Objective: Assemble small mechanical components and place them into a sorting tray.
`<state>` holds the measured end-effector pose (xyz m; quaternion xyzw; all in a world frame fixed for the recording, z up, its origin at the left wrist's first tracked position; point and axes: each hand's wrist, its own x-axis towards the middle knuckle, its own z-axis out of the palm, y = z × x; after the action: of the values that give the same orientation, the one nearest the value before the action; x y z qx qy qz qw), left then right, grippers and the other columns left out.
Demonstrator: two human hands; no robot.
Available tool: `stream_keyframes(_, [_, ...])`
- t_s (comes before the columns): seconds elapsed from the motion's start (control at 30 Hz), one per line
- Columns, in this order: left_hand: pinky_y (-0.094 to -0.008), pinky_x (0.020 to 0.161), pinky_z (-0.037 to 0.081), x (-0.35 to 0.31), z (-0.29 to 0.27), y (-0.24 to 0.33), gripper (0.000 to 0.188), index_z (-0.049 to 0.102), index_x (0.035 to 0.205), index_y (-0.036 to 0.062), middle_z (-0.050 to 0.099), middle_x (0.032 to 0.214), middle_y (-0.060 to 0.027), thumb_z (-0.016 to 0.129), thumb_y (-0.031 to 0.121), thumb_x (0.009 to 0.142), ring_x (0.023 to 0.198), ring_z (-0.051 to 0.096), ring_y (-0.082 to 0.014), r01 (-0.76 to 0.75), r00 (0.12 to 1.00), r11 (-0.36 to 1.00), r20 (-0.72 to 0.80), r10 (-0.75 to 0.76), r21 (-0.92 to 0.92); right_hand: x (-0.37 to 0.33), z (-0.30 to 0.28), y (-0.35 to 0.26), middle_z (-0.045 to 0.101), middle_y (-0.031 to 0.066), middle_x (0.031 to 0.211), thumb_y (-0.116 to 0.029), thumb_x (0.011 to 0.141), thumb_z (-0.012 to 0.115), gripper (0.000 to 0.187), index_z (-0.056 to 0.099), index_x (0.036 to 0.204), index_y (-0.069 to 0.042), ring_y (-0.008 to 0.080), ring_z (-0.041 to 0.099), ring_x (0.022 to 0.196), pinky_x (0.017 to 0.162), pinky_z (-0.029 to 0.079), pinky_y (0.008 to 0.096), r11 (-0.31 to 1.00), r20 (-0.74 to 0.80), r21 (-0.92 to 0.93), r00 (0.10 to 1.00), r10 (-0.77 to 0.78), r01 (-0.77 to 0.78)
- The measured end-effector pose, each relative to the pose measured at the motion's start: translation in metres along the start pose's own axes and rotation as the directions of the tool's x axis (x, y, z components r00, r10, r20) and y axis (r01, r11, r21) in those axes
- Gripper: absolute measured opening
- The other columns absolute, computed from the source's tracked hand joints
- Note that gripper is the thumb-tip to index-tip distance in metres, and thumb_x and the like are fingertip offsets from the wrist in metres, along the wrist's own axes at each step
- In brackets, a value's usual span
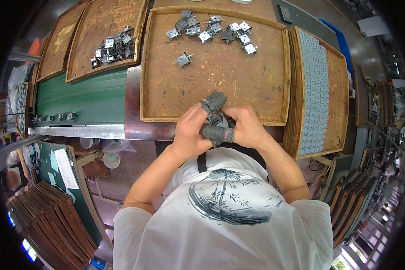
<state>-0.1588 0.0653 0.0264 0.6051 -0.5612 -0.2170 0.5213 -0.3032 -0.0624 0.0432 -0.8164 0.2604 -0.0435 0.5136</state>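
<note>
My left hand (189,130) and my right hand (247,128) meet over the near edge of a wooden tray (216,85). Between their fingers is a small metal housing (215,118), mostly covered by the fingertips. Both hands are closed around it. Grey knitted finger covers wrap some of the fingers and thumbs. Something dark shows beside the right fingers; I cannot make out what it is. Farther up the tray, one similar metal housing (183,59) lies alone, and a loose cluster of metal housings (205,36) rests near the far edge.
A left tray (81,54) holds a heap of metal housings (114,46). Several small parts (67,116) sit on a green belt (83,96). At right, a tray (337,90) carries rows of small grey-blue pieces (314,90). Stacked wooden boards (54,220) stand lower left.
</note>
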Motion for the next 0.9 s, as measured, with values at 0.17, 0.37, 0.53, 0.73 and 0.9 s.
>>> stream_keyframes(0.17, [-0.0416, 0.095, 0.049, 0.006, -0.01, 0.007, 0.074, 0.056, 0.133, 0.0014, 0.061, 0.125, -0.0189, 0.08, 0.011, 0.064, 0.112, 0.06, -0.0373, 0.083, 0.992, 0.99, 0.102, -0.072, -0.11, -0.005, -0.003, -0.015, 0.06, 0.0194, 0.067, -0.037, 0.072, 0.08, 0.042, 0.064, 0.078, 0.001, 0.0347, 0.062, 0.059, 0.055, 0.046, 0.0395, 0.993, 0.021, 0.088, 0.997, -0.076, 0.074])
stream_keyframes(0.37, [-0.0418, 0.097, 0.048, 0.002, -0.005, 0.006, 0.073, 0.056, 0.134, 0.0027, 0.059, 0.129, -0.0199, 0.077, 0.009, 0.064, 0.114, 0.059, -0.0389, -0.092, 0.995, 0.996, -0.025, 0.092, 0.01, -0.004, 0.007, -0.02, 0.062, 0.0195, 0.068, -0.037, 0.073, 0.078, 0.039, 0.064, 0.078, 0.0, 0.0364, 0.065, 0.063, 0.057, 0.049, 0.0409, 0.997, -0.113, 0.0, 0.991, -0.072, 0.073])
stream_keyframes(0.53, [-0.0414, 0.101, 0.043, 0.0, -0.027, -0.019, 0.068, 0.06, 0.131, 0.0072, 0.055, 0.135, -0.0202, 0.077, 0.013, 0.066, 0.119, 0.053, -0.0391, 0.028, 0.974, 0.994, 0.221, -0.051, 0.105, 0.006, 0.017, 0.001, 0.066, 0.0195, 0.075, -0.041, 0.076, 0.078, 0.044, 0.065, 0.087, -0.001, 0.0366, 0.066, 0.069, 0.063, 0.051, 0.0413, 0.999, 0.033, -0.015, 0.998, 0.048, -0.048])
stream_keyframes(0.73, [-0.047, 0.108, 0.034, -0.02, -0.073, -0.084, 0.059, 0.064, 0.129, 0.0212, 0.049, 0.131, -0.0221, 0.078, 0.022, 0.072, 0.126, 0.041, -0.0411, 0.524, 0.851, 0.704, -0.337, -0.403, 0.48, -0.01, -0.018, 0.082, 0.068, 0.0111, 0.094, -0.023, 0.084, 0.077, 0.032, 0.065, 0.104, -0.002, 0.0185, 0.066, 0.085, 0.074, 0.053, 0.0306, 0.976, -0.423, 0.005, 0.884, 0.198, -0.217])
stream_keyframes(0.9, [-0.0369, 0.093, 0.047, -0.017, -0.089, -0.13, 0.05, 0.068, 0.122, 0.0158, 0.056, 0.115, -0.0171, 0.077, 0.016, 0.073, 0.103, 0.058, -0.0294, 0.681, 0.689, 0.732, -0.342, -0.639, 0.004, 0.041, -0.037, 0.074, 0.061, 0.0182, 0.117, -0.03, 0.083, 0.077, 0.042, 0.065, 0.115, -0.006, 0.0316, 0.06, 0.106, 0.09, 0.049, 0.0377, 0.91, -0.575, -0.235, 0.804, 0.153, -0.342])
